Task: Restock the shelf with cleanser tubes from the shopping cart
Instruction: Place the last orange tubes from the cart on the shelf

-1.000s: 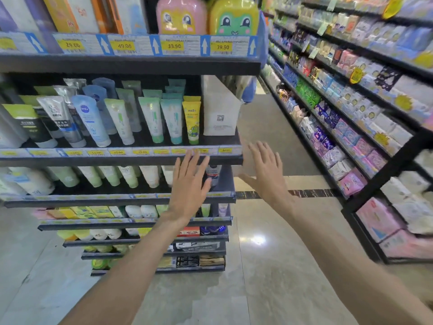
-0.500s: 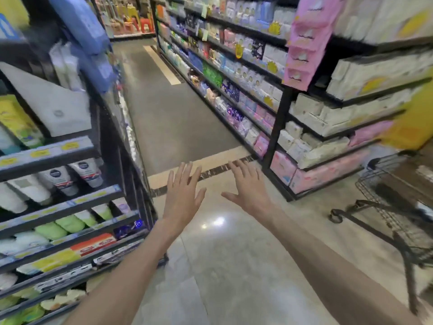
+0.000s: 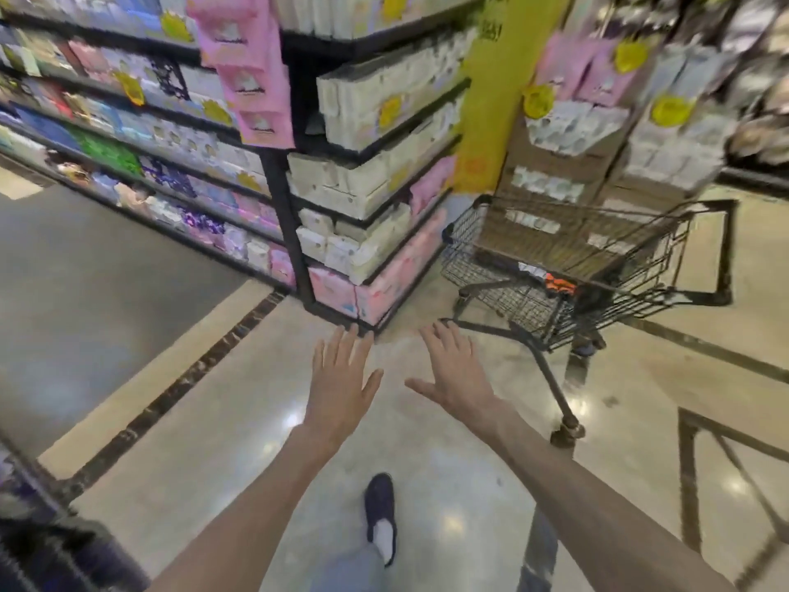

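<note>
Now the person's view has swung away from the cleanser shelf, which filled it a second ago, and faces the shopping cart (image 3: pixel 568 267) across the aisle. Nearest, a dark slipper (image 3: pixel 380 514) steps forward on the glossy floor (image 3: pixel 239 442). Above it both bare arms reach out: the left hand (image 3: pixel 341 378) and the right hand (image 3: pixel 459 371) are spread flat, fingers straight and apart, holding nothing, just as they were a second ago. Neither touches anything; the right hand is the nearer to the cart's low frame but apart from it.

Farther off, the wire cart stands to the right, beside the corner of a shelf of pale and pink packs (image 3: pixel 375 215). Something dark with an orange patch lies low in its basket; motion blur makes it impossible to say whether those are cleanser tubes. Behind the cart stand brown cartons (image 3: pixel 550 177).

The turn suggests the last placement is finished and a fresh pickup is starting: the likely next step is to close on the cart and reach into the basket.
</note>
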`<move>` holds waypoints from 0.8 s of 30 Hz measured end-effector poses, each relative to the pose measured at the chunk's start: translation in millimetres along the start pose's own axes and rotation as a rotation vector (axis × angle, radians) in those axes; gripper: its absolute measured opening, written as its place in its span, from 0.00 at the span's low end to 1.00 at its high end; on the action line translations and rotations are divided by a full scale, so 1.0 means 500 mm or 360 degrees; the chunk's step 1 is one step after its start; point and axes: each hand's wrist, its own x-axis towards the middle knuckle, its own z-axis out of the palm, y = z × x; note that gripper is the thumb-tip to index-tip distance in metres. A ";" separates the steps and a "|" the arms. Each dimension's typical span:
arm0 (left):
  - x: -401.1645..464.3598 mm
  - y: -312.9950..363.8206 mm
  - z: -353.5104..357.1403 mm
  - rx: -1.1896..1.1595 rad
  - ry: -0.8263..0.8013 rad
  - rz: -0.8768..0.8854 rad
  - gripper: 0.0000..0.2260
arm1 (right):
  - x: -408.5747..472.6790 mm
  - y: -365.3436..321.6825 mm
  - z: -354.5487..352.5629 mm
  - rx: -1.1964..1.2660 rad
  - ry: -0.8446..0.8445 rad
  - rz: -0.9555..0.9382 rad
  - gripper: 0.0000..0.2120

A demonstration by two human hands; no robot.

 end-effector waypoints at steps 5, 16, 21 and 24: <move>0.205 0.085 0.100 -0.0075 -0.0194 0.0228 0.25 | 0.076 0.173 -0.022 -0.0050 0.0014 0.0258 0.46; 0.609 0.247 0.245 -0.0156 -0.0484 0.0559 0.28 | 0.279 0.446 -0.072 -0.0014 0.0012 0.0718 0.43; 0.764 0.305 0.289 -0.0234 -0.0500 0.0663 0.27 | 0.371 0.559 -0.074 -0.0016 0.0017 0.0878 0.44; 0.867 0.342 0.325 -0.0247 -0.0493 0.0714 0.28 | 0.433 0.636 -0.068 0.0008 0.0042 0.0937 0.44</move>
